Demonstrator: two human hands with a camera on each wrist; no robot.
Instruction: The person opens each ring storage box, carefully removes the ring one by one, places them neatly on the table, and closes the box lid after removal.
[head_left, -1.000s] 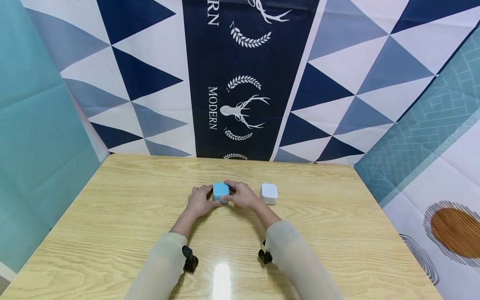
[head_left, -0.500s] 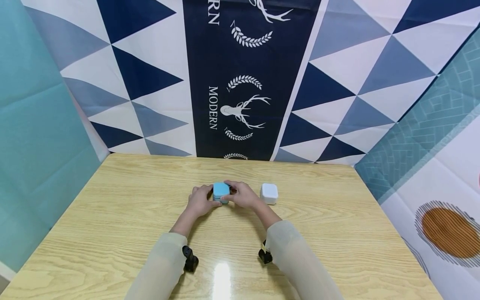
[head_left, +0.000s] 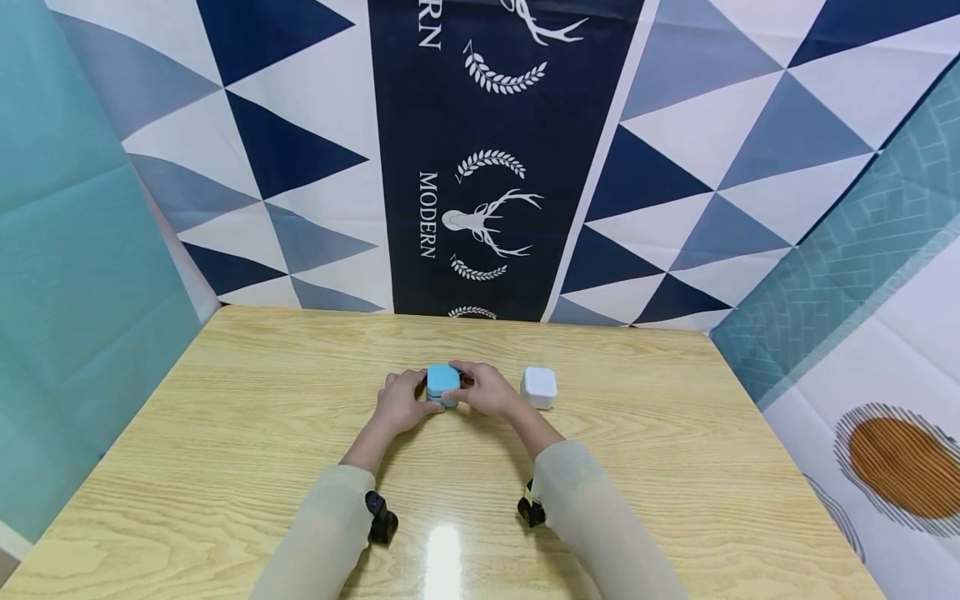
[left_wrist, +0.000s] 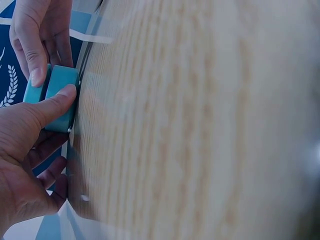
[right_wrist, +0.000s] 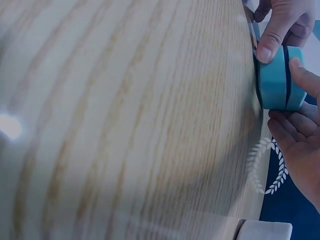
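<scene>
A small blue box [head_left: 442, 377] with rounded corners stands on the wooden table between both hands. A dark seam splits it into a base [right_wrist: 273, 84] by the table and a lid [right_wrist: 296, 103] above. My left hand [head_left: 401, 402] grips the base from the left, its thumb on the near side. From the right, my right hand [head_left: 489, 391] pinches the lid between thumb and fingers. The inside of the box is hidden.
A white rounded box [head_left: 538, 387] stands just right of the right hand. The wooden table [head_left: 247, 417] ends at a patterned cloth [head_left: 315, 158] behind. Small black cameras [head_left: 382, 518] hang beneath both sleeves.
</scene>
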